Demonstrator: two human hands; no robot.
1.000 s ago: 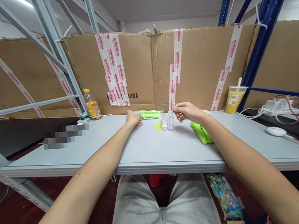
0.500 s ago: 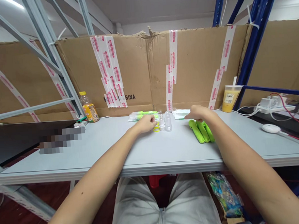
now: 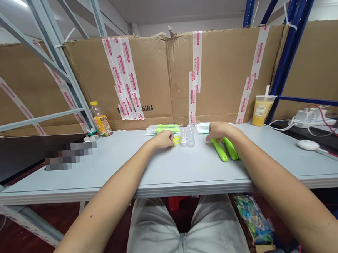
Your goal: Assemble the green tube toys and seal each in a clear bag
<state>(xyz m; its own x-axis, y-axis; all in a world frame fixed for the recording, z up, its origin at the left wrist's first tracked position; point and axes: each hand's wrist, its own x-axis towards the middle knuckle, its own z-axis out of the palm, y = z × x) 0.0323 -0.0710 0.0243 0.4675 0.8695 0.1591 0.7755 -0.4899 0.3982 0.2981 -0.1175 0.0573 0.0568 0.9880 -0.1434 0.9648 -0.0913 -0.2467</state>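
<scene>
At the middle of the table my left hand (image 3: pixel 164 139) has its fingers closed together at the yellow rings (image 3: pixel 176 140), apparently pinching one; the fingertips are partly hidden. Just right of the rings stand a small clear bottle-like part with a white base (image 3: pixel 183 138) and a larger clear plastic bottle (image 3: pixel 190 136). My right hand (image 3: pixel 219 130) is closed around the upper end of a bright green, tube-like handle (image 3: pixel 220 151). Other green handles (image 3: pixel 231 150) lie beside it, partly behind my right forearm.
Packaged green items (image 3: pixel 162 129) and a white-green packet (image 3: pixel 203 128) lie along the cardboard wall (image 3: pixel 154 77). A juice bottle (image 3: pixel 102 123) stands back left. On the right are a drink cup with straw (image 3: pixel 262 110), a white spoon-shaped object (image 3: pixel 307 144), a power strip (image 3: pixel 307 121) and cables.
My right hand has shifted slightly left and moved one green handle away from the others. My left hand has edged forward at the yellow rings, which now sit apart from each other.
</scene>
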